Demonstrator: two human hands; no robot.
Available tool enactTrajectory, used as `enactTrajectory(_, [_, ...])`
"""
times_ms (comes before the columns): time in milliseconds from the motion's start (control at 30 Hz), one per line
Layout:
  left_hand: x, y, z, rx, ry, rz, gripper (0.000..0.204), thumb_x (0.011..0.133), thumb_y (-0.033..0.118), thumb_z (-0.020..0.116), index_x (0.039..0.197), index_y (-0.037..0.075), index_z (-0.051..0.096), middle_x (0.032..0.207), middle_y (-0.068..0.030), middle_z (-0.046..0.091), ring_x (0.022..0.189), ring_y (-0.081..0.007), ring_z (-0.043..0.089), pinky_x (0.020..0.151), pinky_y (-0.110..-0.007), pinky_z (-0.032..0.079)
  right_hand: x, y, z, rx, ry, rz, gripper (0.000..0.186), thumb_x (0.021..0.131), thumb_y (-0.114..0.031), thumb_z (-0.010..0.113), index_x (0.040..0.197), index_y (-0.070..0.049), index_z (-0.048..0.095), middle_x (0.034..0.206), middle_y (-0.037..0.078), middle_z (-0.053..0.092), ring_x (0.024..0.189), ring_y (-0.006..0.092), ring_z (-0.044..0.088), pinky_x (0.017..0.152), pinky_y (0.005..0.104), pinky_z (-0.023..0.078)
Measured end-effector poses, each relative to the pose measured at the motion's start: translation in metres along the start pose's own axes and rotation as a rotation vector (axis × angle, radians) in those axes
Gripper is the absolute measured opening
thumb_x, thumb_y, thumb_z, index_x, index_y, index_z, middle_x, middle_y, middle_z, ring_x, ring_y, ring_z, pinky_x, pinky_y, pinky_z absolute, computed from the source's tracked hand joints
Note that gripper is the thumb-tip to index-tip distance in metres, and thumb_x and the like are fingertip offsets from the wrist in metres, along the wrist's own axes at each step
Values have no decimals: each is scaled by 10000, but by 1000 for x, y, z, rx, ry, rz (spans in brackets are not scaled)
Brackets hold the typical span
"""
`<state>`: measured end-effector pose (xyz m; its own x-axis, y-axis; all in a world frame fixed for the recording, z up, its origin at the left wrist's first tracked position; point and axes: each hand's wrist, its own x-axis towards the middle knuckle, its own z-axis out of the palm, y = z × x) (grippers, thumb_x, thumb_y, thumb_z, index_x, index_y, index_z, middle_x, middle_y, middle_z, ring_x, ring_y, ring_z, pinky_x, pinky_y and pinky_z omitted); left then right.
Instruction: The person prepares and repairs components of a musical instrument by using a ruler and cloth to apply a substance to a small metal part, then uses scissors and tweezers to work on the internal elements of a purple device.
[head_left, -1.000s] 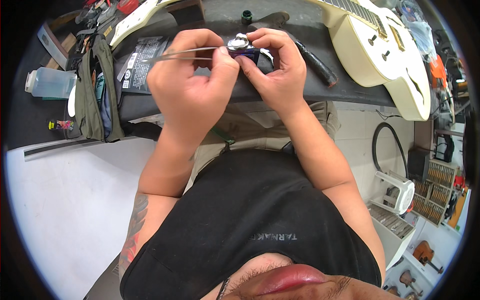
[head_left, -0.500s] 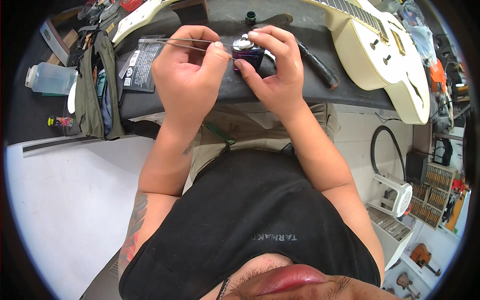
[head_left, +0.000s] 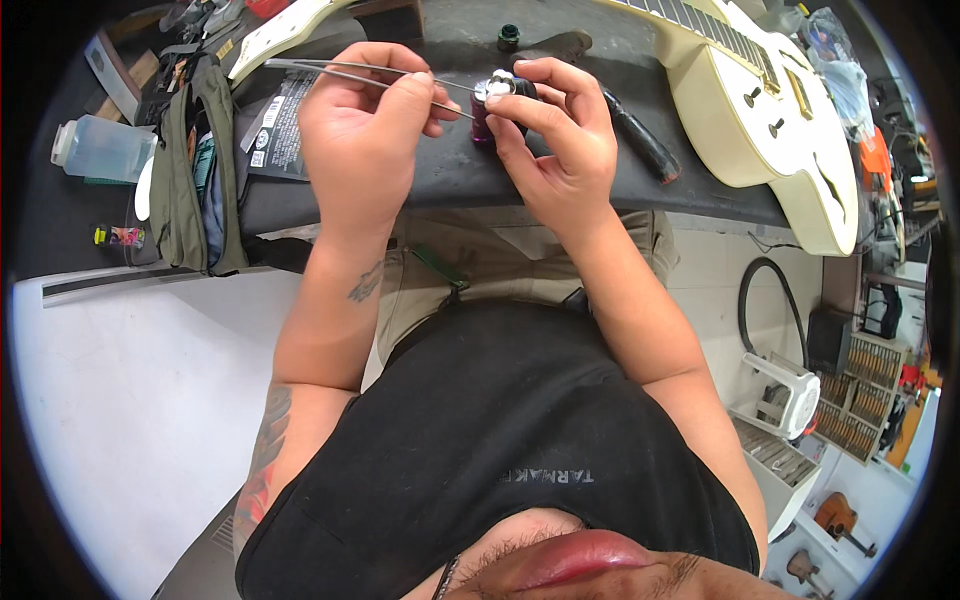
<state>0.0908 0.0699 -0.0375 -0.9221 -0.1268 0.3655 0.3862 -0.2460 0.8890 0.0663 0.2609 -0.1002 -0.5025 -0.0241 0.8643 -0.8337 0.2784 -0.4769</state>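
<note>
My left hand (head_left: pixel 362 150) is closed around long metal tweezers (head_left: pixel 340 70). Their two arms are spread, and the tips reach toward a small dark purple vape device (head_left: pixel 481 122). White cotton (head_left: pixel 497 88) sticks up from the device's round top. My right hand (head_left: pixel 568 140) grips the device from the right, thumb low and fingers over the top, partly hiding it. The tips are beside the cotton; whether they touch it I cannot tell. A small dark green cap (head_left: pixel 509 37) stands on the workbench (head_left: pixel 450 190) beyond my hands.
A cream electric guitar body (head_left: pixel 715 130) lies at the right, and a black tube (head_left: pixel 645 140) beside my right hand. At the left are a black packet (head_left: pixel 283 130), an olive bag (head_left: pixel 190 210) and a bottle of bluish liquid (head_left: pixel 105 152). A white stool (head_left: pixel 795 400) is at the lower right.
My left hand has drawn slightly left and the tweezers have tilted, their tips now lower than their back end. The device has turned in my right hand, showing more of its purple side.
</note>
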Motion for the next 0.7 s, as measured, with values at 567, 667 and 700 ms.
enactTrajectory(567, [4,-10,0,77,-99,-40,120,1058,33,688,1159,-29,707,969,-121,783,825,-214,797,685,-315,587,1,-6,-3,16,-13,10,294,827,81,883,1072,-78,846,1309,162,696,1035,264,774,849,390,670])
enactTrajectory(667, [3,-12,1,68,-79,-40,118,1058,33,689,1158,-28,707,959,-123,784,821,-213,797,689,-310,588,1,-5,-3,15,-14,19,285,827,70,890,1065,-80,845,1304,156,698,1031,263,774,855,393,668])
enactTrajectory(700, [3,-12,2,68,-81,-41,118,1058,33,689,1158,-28,707,959,-123,784,821,-213,797,689,-310,588,1,-4,-3,1,-11,-5,278,827,63,894,1060,-81,844,1300,152,698,1031,262,775,859,394,668])
